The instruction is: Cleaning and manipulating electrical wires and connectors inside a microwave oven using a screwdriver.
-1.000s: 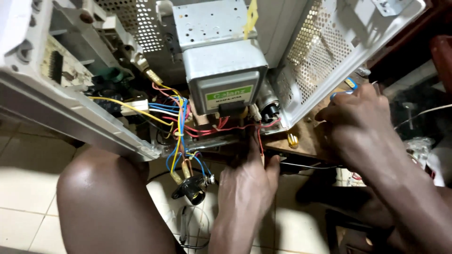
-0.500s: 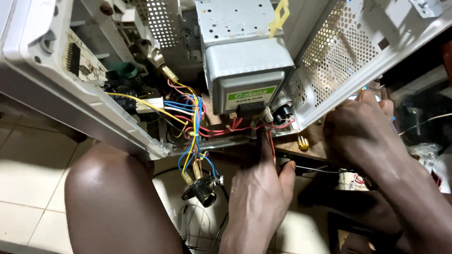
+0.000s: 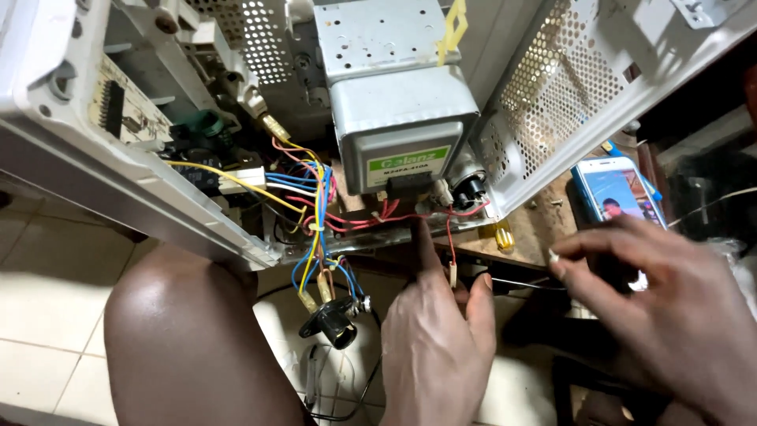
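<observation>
The left hand (image 3: 438,347) reaches up with its forefinger stretched out, the tip touching the red wires (image 3: 394,217) just under the grey metal box (image 3: 398,130) inside the opened microwave oven (image 3: 118,181). Its grip is loose and holds nothing; a single red wire with a pale end plug (image 3: 452,272) hangs just beside the thumb.

The right hand (image 3: 670,315) hovers to the right, its grip narrow: thumb and forefinger pinch a very small pale thing (image 3: 554,255), too small to tell what it is. A thin metal rod (image 3: 524,284) lies between the two hands.

Behind the right hand, a phone (image 3: 611,189) with a lit screen lies on the wooden worktop (image 3: 544,229), near a small yellow part (image 3: 505,235). Left of the forefinger, a bundle of blue, yellow and red wires (image 3: 315,213) runs down to a black socket (image 3: 335,322) that dangles below the oven's edge. A green circuit board (image 3: 122,114) sits at the oven's left side. A bare knee (image 3: 189,339) rises below it, above the tiled floor (image 3: 47,300).
</observation>
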